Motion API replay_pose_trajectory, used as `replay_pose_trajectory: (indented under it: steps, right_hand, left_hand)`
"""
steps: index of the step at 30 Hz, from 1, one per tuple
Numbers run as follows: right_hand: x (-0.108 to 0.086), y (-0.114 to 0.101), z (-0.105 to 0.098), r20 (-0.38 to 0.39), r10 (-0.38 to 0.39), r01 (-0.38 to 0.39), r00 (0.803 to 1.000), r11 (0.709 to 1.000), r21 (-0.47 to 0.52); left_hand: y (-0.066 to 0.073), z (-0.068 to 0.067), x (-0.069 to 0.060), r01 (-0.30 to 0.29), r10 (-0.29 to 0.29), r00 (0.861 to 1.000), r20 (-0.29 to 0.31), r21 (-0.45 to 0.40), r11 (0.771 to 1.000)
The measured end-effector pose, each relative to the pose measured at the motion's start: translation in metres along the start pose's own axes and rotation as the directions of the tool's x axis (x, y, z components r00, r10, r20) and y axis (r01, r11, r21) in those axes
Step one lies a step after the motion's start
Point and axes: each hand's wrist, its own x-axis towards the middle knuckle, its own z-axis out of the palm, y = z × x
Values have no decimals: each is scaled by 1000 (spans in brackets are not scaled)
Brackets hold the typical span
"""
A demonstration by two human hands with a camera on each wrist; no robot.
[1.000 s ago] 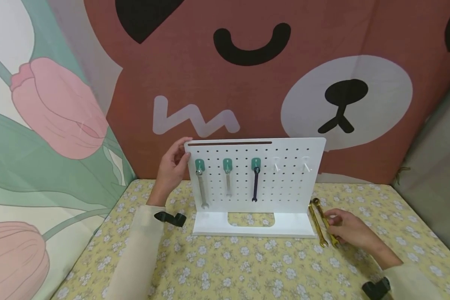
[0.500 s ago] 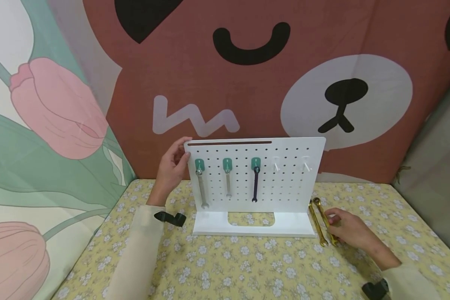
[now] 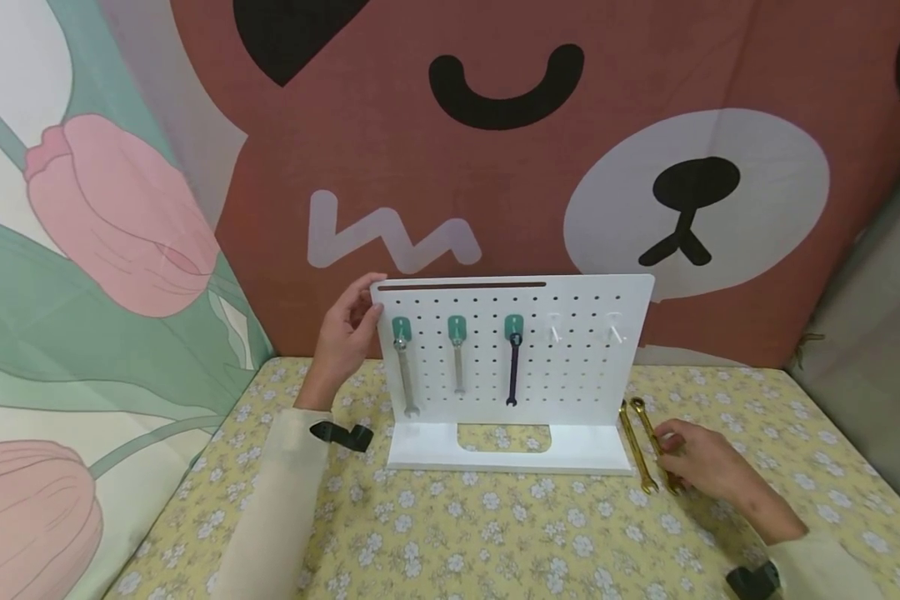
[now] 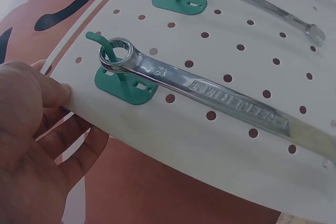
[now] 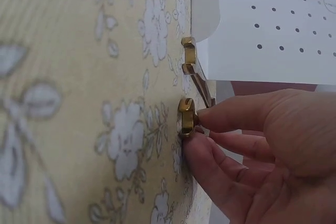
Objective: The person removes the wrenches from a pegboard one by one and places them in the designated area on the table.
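My left hand (image 3: 342, 333) grips the upper left corner of a white pegboard (image 3: 487, 412), thumb in front, as the left wrist view also shows. Near it a chrome combination wrench (image 4: 210, 93) hangs by its ring end on a green hook (image 4: 131, 90). My right hand (image 3: 701, 458) pinches a gold combination wrench (image 3: 648, 430) between thumb and fingers, near its open end (image 5: 186, 119). The wrench lies on the cloth, its lower part partly hidden by the fingers. A second gold wrench (image 3: 637, 450) lies just left of it, beside the board's base.
Also hanging on green hooks are a smaller chrome wrench (image 3: 458, 367) and a dark wrench (image 3: 513, 371). Two pale hooks (image 3: 555, 332) on the right side of the board carry nothing. A yellow floral cloth (image 3: 495, 533) covers the table, with printed fabric walls (image 3: 390, 108) behind.
The ring end of the right gold wrench has shifted slightly to the right. My left hand keeps its hold on the board, and the hanging wrenches stay put.
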Motion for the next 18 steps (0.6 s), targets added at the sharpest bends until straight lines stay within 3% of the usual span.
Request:
replay_pose_trajectory:
  steps: [9,14,18]
  right_hand:
    - [-2,-1,-2,-5,-9,9,1000,1000,-1]
    - [-4,-8,-3,-49,-3,2,999,1000,-19]
    - [-3,-16,-1,-95,-49,46,994,998,-34]
  left_hand:
    - [-2,1,0,15,-15,1000,-2,-8,1000]
    - [-1,2,1,10,-10,1000,-4,-10,1000]
    - [-1,2,1,10,-10,1000,-10,-13,1000]
